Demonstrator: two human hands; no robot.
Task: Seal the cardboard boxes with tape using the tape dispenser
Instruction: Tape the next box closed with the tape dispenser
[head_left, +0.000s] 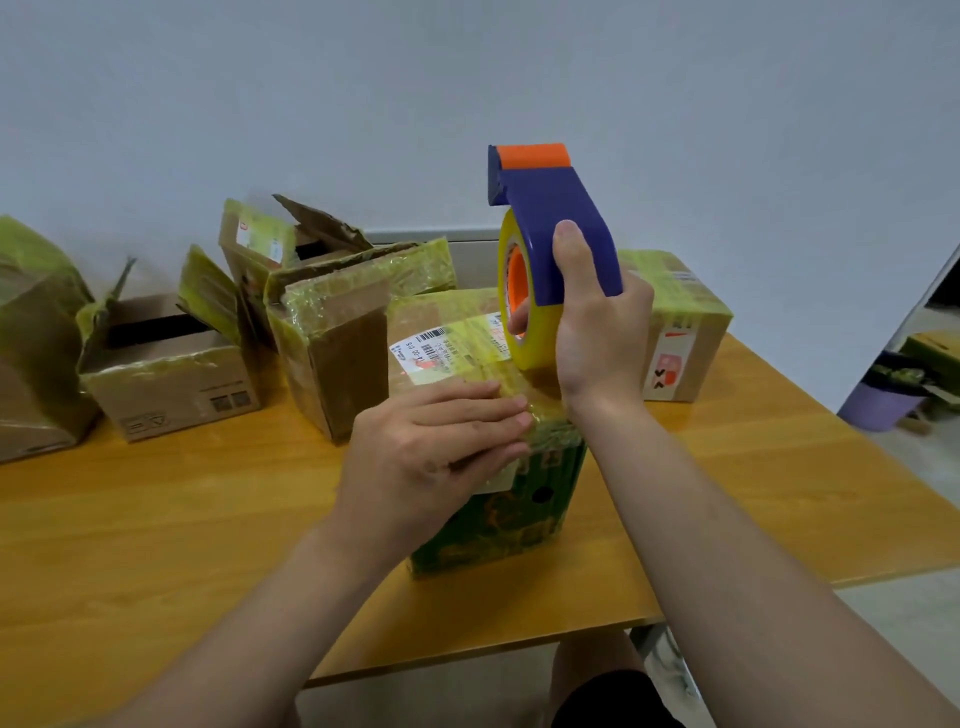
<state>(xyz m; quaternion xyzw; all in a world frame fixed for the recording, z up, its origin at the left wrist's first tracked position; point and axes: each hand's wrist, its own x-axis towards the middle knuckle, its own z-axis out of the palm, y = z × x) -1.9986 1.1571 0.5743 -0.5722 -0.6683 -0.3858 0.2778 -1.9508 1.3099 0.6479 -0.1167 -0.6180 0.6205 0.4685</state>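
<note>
Right hand (597, 332) grips the tape dispenser (550, 228), upright on the green box (498, 519) at bench centre; left hand (431, 447), fingers flat, presses the tape end. Pull steadily, keeping tension.

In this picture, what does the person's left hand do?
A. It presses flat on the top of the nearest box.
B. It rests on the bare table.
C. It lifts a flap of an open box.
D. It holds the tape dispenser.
A: the left hand lies with straight fingers on top of the box, while the right hand grips the tape dispenser.
</note>
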